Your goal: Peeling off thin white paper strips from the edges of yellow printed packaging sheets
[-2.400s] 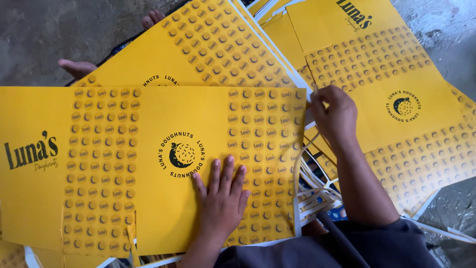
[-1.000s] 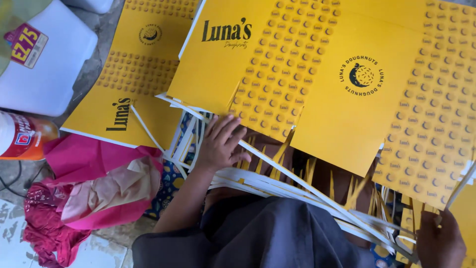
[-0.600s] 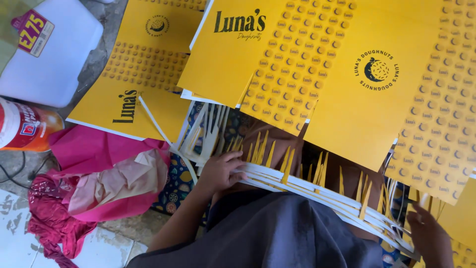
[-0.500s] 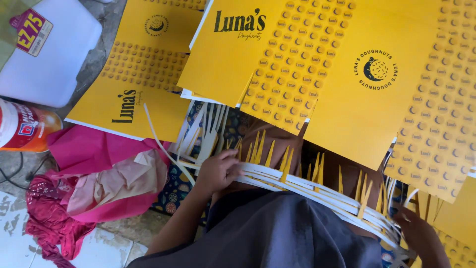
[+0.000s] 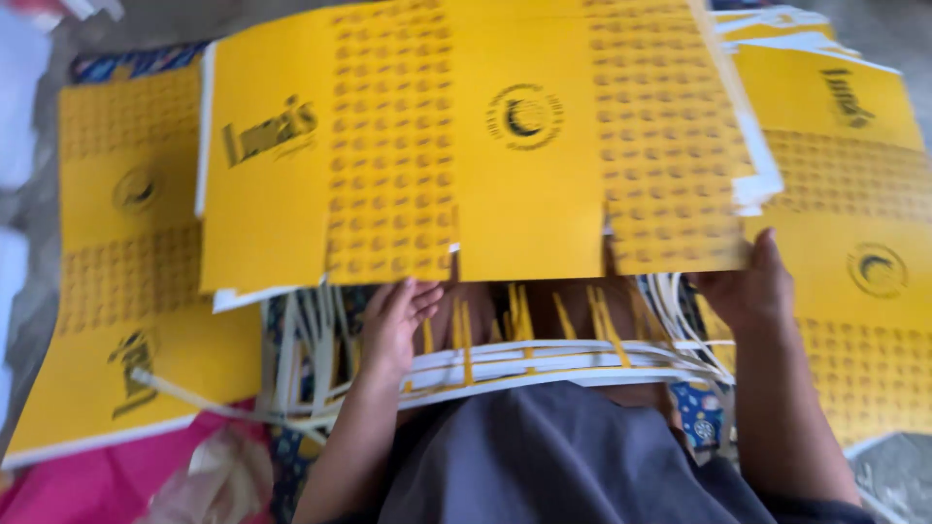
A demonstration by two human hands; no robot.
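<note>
Left hand (image 5: 393, 320) grip spread, under yellow carton blanks (image 5: 466, 146); right hand (image 5: 748, 291) at 3 o'clock pinching stack edge, steadying it.

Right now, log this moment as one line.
left hand: under yellow carton sheets | right hand: gripping sheets' edge | white trim strips: on lap

Soft, even daylight lit the scene, without glare. Motion blur smeared the whole view, perhaps worst at the left edge; shadow darkened the space beneath the yellow card sheets (image 5: 485, 146).
</note>
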